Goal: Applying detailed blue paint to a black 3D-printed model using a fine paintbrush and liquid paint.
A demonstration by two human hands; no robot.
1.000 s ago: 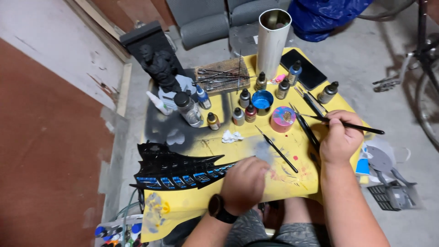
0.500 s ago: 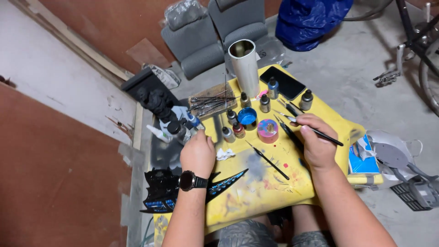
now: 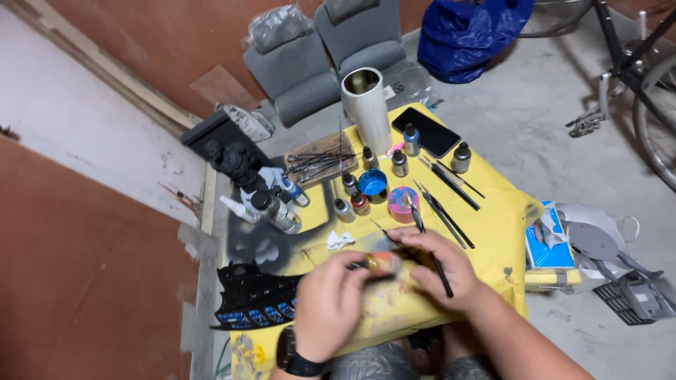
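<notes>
While both hands met low over the yellow table (image 3: 493,211), the left hand (image 3: 327,306) was closed around a small orange paint bottle (image 3: 384,262), and the right hand (image 3: 440,271) pinched its far end with a thin black brush (image 3: 436,266) tucked along the fingers. At twelve o'clock stood more little bottles (image 3: 352,200), a blue cup (image 3: 372,184) and a pink palette (image 3: 403,204); at nine o'clock lay the black winged model piece (image 3: 257,302). My worry: a jerky twist could have splashed paint onto that piece, or the brush could have slipped out
</notes>
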